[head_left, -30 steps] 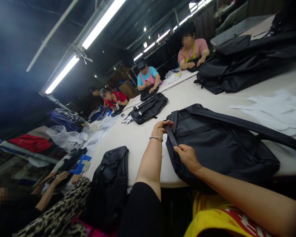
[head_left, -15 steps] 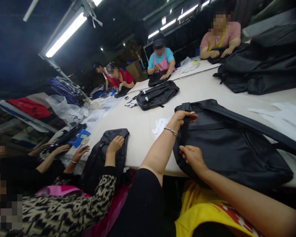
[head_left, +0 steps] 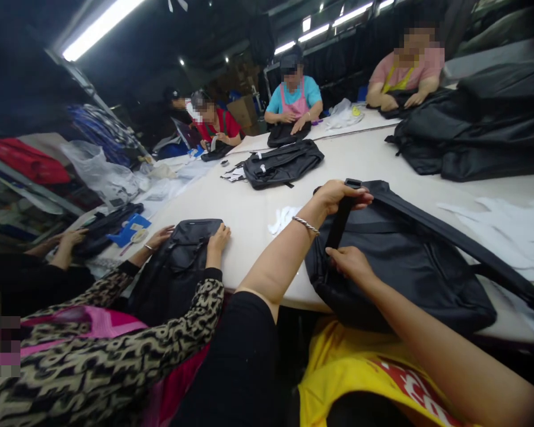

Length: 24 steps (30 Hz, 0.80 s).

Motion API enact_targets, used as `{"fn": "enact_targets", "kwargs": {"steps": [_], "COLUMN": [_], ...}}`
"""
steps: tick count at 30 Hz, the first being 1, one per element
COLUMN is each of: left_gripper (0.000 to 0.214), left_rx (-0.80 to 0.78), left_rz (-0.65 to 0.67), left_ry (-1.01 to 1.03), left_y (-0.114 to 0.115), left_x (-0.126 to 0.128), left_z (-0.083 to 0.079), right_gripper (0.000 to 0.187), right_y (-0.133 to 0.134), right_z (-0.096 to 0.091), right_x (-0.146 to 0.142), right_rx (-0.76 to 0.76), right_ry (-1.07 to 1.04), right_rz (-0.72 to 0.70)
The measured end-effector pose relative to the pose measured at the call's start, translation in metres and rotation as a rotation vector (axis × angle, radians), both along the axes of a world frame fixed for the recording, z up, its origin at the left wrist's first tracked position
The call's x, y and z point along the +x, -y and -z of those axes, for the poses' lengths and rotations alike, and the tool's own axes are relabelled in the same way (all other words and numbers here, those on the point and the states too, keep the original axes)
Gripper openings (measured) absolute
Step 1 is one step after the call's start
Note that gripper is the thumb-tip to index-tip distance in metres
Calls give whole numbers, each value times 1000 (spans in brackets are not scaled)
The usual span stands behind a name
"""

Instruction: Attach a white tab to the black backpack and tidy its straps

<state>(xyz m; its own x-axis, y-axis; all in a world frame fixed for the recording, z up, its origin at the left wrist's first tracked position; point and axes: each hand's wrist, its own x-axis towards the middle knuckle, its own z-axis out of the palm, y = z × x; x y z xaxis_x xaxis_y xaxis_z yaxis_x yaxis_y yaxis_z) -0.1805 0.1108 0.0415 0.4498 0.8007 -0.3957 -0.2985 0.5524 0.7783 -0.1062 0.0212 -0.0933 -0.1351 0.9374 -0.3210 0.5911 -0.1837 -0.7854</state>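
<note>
Strap spans left hand to right hand, backpack beneath their grip.

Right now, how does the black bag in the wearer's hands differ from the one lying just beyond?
Left hand and right hand hold the near bag by its strap; no hand touches the far bag. White bits show on the far bag, not the near bag. Both are black, on the table.

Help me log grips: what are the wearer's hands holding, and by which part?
A black backpack, by one strap: the left hand grips near the buckle, the right hand pinches lower down.
</note>
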Motion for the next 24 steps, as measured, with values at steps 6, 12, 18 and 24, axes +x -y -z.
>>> {"fn": "enact_targets", "kwargs": {"steps": [6,12,18,24], "left_gripper": [12,11,26,37], "left_rx": [14,132,340,417], "left_rz": [25,47,79,128], "left_ry": [58,3,63,-27], "left_y": [3,5,14,64], "left_x": [-1,-13,-41,-45], "left_z": [0,-1,9,22], "right_gripper": [36,34,31,36], "right_y": [0,20,32,24], "right_z": [7,2,5,2], "right_x": [-8,-21,-24,17], "right_rx": [66,342,393,182], "right_ry": [-58,73,163,-445], "right_rz": [23,120,38,-247]}}
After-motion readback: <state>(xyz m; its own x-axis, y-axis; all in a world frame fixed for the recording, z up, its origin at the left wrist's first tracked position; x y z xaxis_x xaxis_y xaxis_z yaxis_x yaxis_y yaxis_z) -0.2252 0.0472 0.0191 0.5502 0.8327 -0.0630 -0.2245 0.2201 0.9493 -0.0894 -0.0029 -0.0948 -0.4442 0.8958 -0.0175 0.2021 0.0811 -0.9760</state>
